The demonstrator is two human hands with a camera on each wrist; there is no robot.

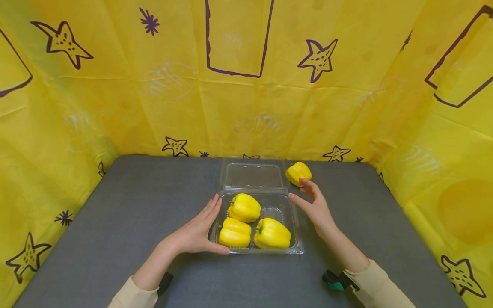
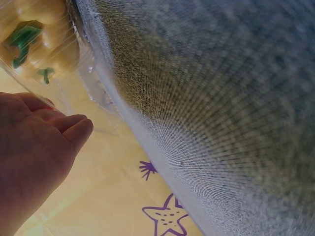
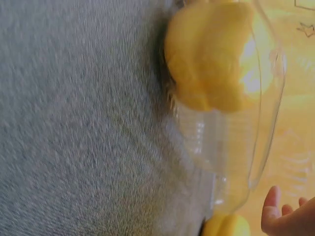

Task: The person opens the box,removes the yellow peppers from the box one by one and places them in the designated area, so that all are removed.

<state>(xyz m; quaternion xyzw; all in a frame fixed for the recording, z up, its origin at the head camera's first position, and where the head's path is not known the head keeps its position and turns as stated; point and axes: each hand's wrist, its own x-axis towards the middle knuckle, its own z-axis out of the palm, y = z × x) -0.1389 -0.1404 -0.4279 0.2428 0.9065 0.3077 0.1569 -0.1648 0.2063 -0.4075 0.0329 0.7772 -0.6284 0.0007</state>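
Note:
Three yellow bell peppers lie in a clear plastic clamshell box: one pepper at the back left, another at the front left, a third at the front right. Along the box's left side rests my left hand, fingers straight, thumb at the front rim. Behind the box's right side lies a loose yellow bell pepper. My right hand is beside the box's back right corner, fingers spread, with fingertips close to that pepper. Nothing is in its grasp.
The box's clear lid lies folded back on the grey table. Yellow cloth with starfish and fish drawings stands behind the table and along both sides. Dark straps sit near both wrists.

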